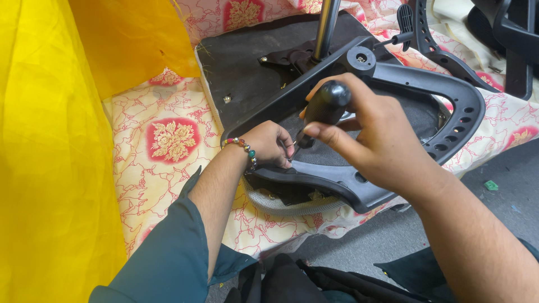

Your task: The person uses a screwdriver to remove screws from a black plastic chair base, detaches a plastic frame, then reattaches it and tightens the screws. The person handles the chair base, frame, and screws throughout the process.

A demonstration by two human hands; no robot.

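My right hand (375,130) grips the black handle of a screwdriver (324,106), its tip pointing down toward the left. My left hand (270,144), with a beaded bracelet at the wrist, pinches something small at the screwdriver's tip; a screw may be there, but it is too small to tell. Both hands work on the black plastic frame of a chair back (443,90) with mesh inside, lying over an upturned black seat base (241,67). A metal gas cylinder (325,25) rises from the seat's underside.
The parts lie on a cream bedsheet with red floral print (168,140). Yellow fabric (50,140) fills the left side. More black chair parts (505,33) lie at the top right. Grey floor (505,185) shows on the right, and dark cloth (314,280) lies near my lap.
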